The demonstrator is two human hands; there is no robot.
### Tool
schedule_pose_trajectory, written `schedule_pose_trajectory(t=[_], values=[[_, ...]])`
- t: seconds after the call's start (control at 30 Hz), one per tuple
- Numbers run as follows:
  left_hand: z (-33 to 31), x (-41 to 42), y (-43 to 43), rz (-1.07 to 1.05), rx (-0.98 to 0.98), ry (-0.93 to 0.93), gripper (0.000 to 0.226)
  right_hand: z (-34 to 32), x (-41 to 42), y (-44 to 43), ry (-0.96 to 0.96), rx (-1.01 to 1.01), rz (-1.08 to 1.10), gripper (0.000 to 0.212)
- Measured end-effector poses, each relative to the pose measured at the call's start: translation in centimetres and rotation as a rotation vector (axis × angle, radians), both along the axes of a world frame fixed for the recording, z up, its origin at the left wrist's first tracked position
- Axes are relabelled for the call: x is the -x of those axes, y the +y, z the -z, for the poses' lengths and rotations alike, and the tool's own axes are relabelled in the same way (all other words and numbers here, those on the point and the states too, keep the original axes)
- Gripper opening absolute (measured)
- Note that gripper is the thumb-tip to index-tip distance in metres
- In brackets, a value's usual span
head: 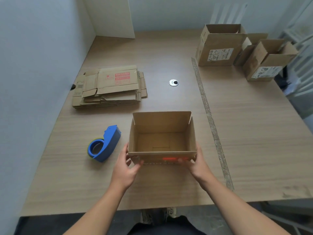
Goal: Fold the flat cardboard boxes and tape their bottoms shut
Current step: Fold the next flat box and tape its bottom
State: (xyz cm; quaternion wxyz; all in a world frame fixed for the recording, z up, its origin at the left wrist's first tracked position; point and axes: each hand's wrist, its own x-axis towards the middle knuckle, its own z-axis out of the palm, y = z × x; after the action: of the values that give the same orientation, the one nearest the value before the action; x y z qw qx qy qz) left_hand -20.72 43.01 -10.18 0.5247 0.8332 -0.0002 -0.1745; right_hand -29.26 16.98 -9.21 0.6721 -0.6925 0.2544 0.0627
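Head view: open-topped box (162,138) upright near table (169,184) front edge, gripped at its near corners by left hand (127,165) and right hand (194,162) (thumbs on front wall). Just left, tape dispenser (106,145); farther back, stack of flat boxes (110,85).

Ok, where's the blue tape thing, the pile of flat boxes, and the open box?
Tape dispenser (110,141): head view, on its blue body.
Flat boxes (118,88): head view, on the top sheet.
Box (160,141): head view, on its inside floor.
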Motion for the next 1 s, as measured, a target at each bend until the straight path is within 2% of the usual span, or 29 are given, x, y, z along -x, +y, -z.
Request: schedule_pose_trajectory(t=[0.07,0.13,0.17,0.2,0.3,0.37,0.53,0.83,1.0], values=[[0.2,-0.4,0.0,-0.014,0.027,0.067,0.071,-0.4,-0.1,1.1,-0.024,-0.018,0.033,0.088],[-0.2,-0.6,-0.1,0.003,0.020,0.100,0.043,-0.9,-0.2,1.8,-0.048,-0.013,0.064,0.060],[-0.4,-0.8,-0.1,0.002,0.031,0.095,0.033,-1.0,-0.2,1.9,-0.049,-0.025,0.096,0.055],[-0.8,-0.9,-0.1,-0.004,0.050,0.077,0.029,-1.3,-0.1,1.9,-0.048,-0.027,0.112,0.059],[-2.0,-1.4,0.5,-0.012,0.100,-0.007,0.029,-2.2,0.7,1.8,-0.076,0.027,0.101,0.095],[-3.1,-1.5,0.9,0.012,0.102,-0.047,0.030,-2.9,1.2,1.8,-0.112,0.076,0.148,0.101],[-5.5,-1.9,0.1,0.063,0.146,-0.097,0.023,-5.2,1.2,2.5,-0.226,-0.006,0.238,0.090],[-8.0,-3.0,-1.5,0.132,0.161,-0.107,0.030,-8.8,-0.4,2.2,-0.391,0.005,0.412,0.077],[-9.0,-3.8,-3.4,0.189,0.232,-0.076,0.046,-9.5,-1.0,0.5,-0.443,-0.011,0.496,0.067]])
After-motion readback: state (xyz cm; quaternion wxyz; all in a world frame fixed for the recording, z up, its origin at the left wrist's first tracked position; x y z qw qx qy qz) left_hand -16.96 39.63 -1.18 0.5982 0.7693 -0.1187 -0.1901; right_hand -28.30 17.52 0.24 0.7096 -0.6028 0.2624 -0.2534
